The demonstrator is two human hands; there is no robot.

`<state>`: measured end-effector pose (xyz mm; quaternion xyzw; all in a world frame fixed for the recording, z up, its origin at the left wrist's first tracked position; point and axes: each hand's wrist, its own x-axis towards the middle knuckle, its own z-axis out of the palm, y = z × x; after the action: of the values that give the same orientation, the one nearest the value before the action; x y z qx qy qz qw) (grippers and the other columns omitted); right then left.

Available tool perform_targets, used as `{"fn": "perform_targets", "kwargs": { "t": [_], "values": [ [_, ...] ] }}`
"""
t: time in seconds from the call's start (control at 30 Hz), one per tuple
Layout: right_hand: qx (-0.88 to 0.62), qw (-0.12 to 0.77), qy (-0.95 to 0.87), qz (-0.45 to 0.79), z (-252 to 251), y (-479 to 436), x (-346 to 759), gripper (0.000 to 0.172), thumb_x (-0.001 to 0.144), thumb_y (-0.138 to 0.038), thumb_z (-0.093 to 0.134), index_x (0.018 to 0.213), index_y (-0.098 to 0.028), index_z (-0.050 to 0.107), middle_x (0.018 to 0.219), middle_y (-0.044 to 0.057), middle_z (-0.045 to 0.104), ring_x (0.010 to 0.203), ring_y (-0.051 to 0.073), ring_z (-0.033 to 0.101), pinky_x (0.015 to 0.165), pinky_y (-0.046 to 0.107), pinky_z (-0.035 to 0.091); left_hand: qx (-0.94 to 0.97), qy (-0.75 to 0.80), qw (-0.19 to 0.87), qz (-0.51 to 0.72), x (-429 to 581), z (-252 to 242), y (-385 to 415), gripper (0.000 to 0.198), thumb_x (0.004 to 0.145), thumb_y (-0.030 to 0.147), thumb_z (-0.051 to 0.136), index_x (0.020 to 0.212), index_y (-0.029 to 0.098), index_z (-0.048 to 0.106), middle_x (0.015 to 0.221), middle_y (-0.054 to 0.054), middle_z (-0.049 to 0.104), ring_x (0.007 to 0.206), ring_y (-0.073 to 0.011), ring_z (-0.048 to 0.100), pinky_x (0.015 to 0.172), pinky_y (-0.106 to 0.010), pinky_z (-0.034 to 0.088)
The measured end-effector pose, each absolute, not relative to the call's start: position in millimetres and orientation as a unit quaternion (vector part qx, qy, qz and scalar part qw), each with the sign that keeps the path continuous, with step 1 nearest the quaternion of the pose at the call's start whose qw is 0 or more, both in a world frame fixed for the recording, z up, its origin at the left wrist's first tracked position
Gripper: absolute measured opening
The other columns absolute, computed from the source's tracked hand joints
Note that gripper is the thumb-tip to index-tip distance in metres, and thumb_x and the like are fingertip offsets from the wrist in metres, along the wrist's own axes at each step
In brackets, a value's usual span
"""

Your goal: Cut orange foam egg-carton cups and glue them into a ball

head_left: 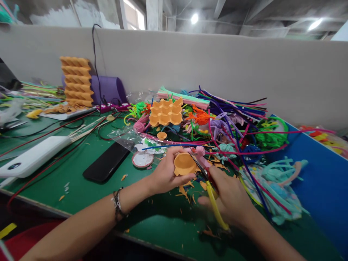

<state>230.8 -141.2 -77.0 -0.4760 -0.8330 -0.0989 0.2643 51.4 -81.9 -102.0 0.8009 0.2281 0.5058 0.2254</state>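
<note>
My left hand [165, 174] is closed around a small orange cup [184, 164], cut from an egg tray, held over the green table [89, 195]. My right hand [231, 199] grips yellow-handled scissors [214, 203], whose blades reach up to the cup's right rim. Orange scraps [186, 190] lie on the table under both hands. An orange egg tray piece [166, 112] sits behind, on the pile of pipe cleaners.
A heap of coloured pipe cleaners [231, 119] fills the right and back. A black phone [106, 163], a white power bank [32, 156], red cables and a round lid [143, 159] lie at left. Stacked orange trays [76, 81] and a purple roll [108, 88] stand by the grey partition. A blue board [320, 174] is at right.
</note>
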Motion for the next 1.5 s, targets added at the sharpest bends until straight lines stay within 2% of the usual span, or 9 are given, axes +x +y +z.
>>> {"fn": "perform_targets", "kwargs": {
  "t": [0.1,0.23,0.43,0.67,0.83,0.93,1.07,1.33,1.5],
  "values": [
    [-0.482,0.258,-0.830,-0.110,-74.7,-140.5,232.3,0.059,0.082,-0.066,0.019,0.076,-0.019,0.054,0.056,0.005,0.060,0.037,0.015,0.050,0.036,0.024,0.033,0.802,0.239,0.250,0.486,48.8,-102.5,-79.1,0.048,0.078,0.049,0.051,0.109,0.020,0.029,0.102,-0.010,0.046,0.096,-0.0239,0.052,0.080,-0.037,0.044],
    [-0.469,0.272,-0.834,-0.103,-72.3,-138.1,234.6,0.051,0.085,-0.061,0.022,0.061,-0.022,0.044,0.046,-0.001,0.048,0.035,0.011,0.041,0.036,0.022,0.031,0.795,0.243,0.303,0.466,48.5,-103.5,-76.9,0.050,0.079,0.051,0.047,0.112,0.017,0.028,0.104,-0.013,0.047,0.098,-0.0262,0.050,0.082,-0.041,0.042],
    [-0.463,0.281,-0.833,-0.108,-73.0,-134.6,237.7,0.051,0.087,-0.058,0.020,0.064,-0.021,0.048,0.046,-0.001,0.045,0.039,0.012,0.042,0.039,0.021,0.033,0.832,0.205,0.293,0.425,46.9,-94.7,-76.5,0.035,0.084,0.039,0.040,0.109,0.015,0.035,0.103,-0.014,0.051,0.101,-0.0248,0.048,0.088,-0.040,0.039],
    [-0.504,0.213,-0.835,-0.062,-69.3,-139.3,238.4,0.062,0.076,-0.069,0.031,0.103,-0.017,0.052,0.060,0.003,0.055,0.046,0.018,0.049,0.044,0.027,0.037,0.850,0.203,0.312,0.372,39.0,-79.0,-75.1,0.035,0.079,0.033,0.044,0.108,0.015,0.040,0.101,-0.012,0.054,0.093,-0.0213,0.053,0.082,-0.036,0.044],
    [-0.510,0.189,-0.837,-0.069,-69.4,-139.3,237.9,0.052,0.076,-0.065,0.037,0.092,-0.019,0.054,0.060,0.003,0.056,0.045,0.018,0.050,0.043,0.027,0.037,0.871,0.179,0.317,0.330,38.4,-81.3,-73.8,0.042,0.076,0.031,0.046,0.114,0.014,0.039,0.080,-0.006,0.059,0.077,-0.0208,0.058,0.077,-0.038,0.047],
    [-0.506,0.189,-0.839,-0.070,-70.1,-139.3,237.7,0.050,0.077,-0.063,0.037,0.089,-0.018,0.054,0.060,0.004,0.058,0.045,0.017,0.051,0.043,0.026,0.037,0.870,0.194,0.319,0.322,39.4,-81.8,-72.9,0.051,0.074,0.035,0.050,0.117,0.012,0.039,0.071,-0.004,0.060,0.079,-0.0234,0.059,0.079,-0.041,0.046],
    [-0.512,0.187,-0.837,-0.042,-71.1,-139.6,237.1,0.049,0.076,-0.064,0.038,0.081,-0.019,0.054,0.066,0.006,0.061,0.051,0.018,0.055,0.046,0.026,0.038,0.863,0.234,0.309,0.325,41.4,-79.8,-73.0,0.058,0.069,0.044,0.058,0.115,0.011,0.043,0.084,-0.009,0.063,0.091,-0.0273,0.058,0.081,-0.042,0.046],
    [-0.483,0.226,-0.846,-0.029,-73.8,-136.1,242.2,0.047,0.081,-0.061,0.034,0.061,-0.020,0.045,0.057,0.002,0.054,0.047,0.012,0.045,0.044,0.022,0.034,0.857,0.204,0.330,0.340,37.8,-80.5,-69.8,0.052,0.071,0.030,0.053,0.119,0.013,0.042,0.112,-0.013,0.059,0.099,-0.0252,0.057,0.085,-0.040,0.045],
    [-0.507,0.185,-0.840,-0.059,-70.1,-137.8,238.7,0.044,0.077,-0.062,0.039,0.069,-0.020,0.048,0.059,0.003,0.054,0.046,0.014,0.045,0.044,0.024,0.033,0.863,0.168,0.332,0.342,37.9,-79.3,-67.2,0.038,0.067,0.021,0.053,0.104,0.017,0.051,0.101,-0.008,0.064,0.091,-0.0224,0.060,0.078,-0.034,0.047]
  ]
}}
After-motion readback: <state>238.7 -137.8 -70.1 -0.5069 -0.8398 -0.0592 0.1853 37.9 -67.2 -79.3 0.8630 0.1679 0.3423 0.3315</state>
